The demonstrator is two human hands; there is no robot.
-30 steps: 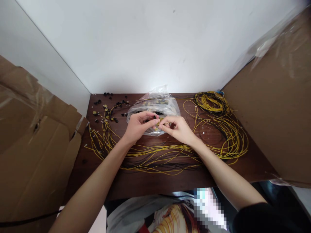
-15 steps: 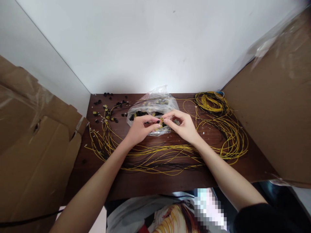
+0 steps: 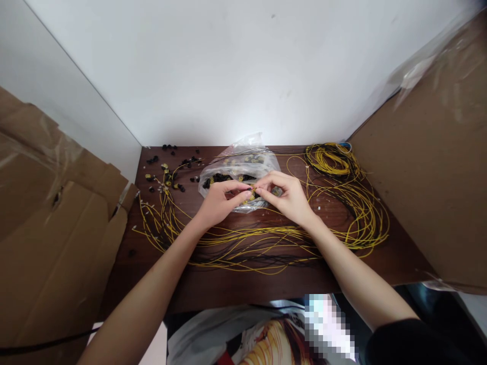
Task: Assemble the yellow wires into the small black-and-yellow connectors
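Note:
Over a clear plastic bag, my left hand and my right hand meet almost fingertip to fingertip. Thumb and forefinger of my left hand pinch a small black part. My right hand is also closed in a pinch right beside it; a bit of yellow shows between the two hands, but what the right fingers hold is too small to make out. Inside the bag lie many small black pieces and yellow ones. Long yellow and black wires lie beneath both forearms.
Coiled yellow and black wire lies at the back right. Loose black and yellow parts are scattered at the back left, near wire ends with small metal tips. Cardboard walls the right side, more cardboard the left. A white wall stands behind.
The fingertips of both hands have shifted very slightly and drawn a little tighter around the small part. The bag, wires and loose parts look the same.

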